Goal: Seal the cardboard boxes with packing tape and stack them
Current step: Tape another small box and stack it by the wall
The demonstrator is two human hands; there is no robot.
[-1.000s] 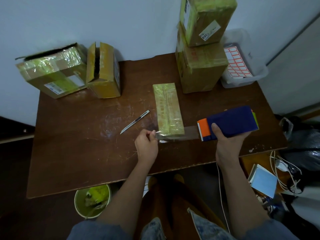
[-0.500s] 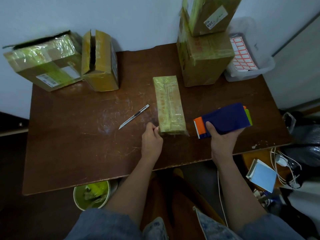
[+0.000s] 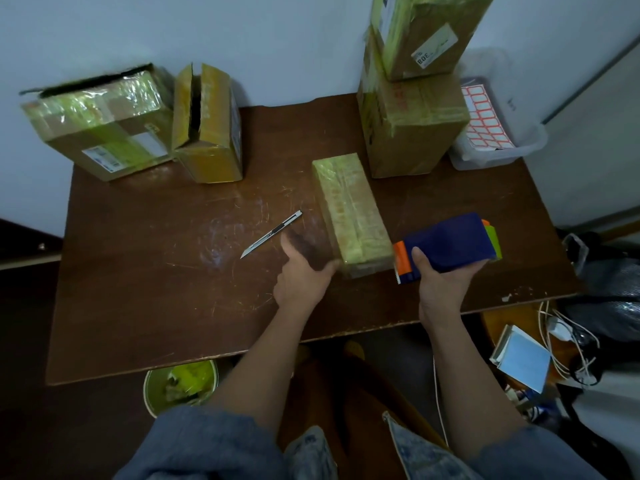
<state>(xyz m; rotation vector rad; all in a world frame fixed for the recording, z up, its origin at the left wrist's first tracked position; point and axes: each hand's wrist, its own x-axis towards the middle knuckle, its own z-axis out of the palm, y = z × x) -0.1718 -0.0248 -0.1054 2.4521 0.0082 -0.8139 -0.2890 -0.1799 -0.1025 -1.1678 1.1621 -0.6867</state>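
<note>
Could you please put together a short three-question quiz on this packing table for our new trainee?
1. True or false: the right hand holds the tape dispenser.
2. What lies on the table just left of the narrow box?
A. scissors
B. utility knife
C. marker
3. How many boxes make up the stack at the back right?

Key:
1. True.
2. B, the utility knife.
3. Two in view; the top one is cut off by the frame edge.
</note>
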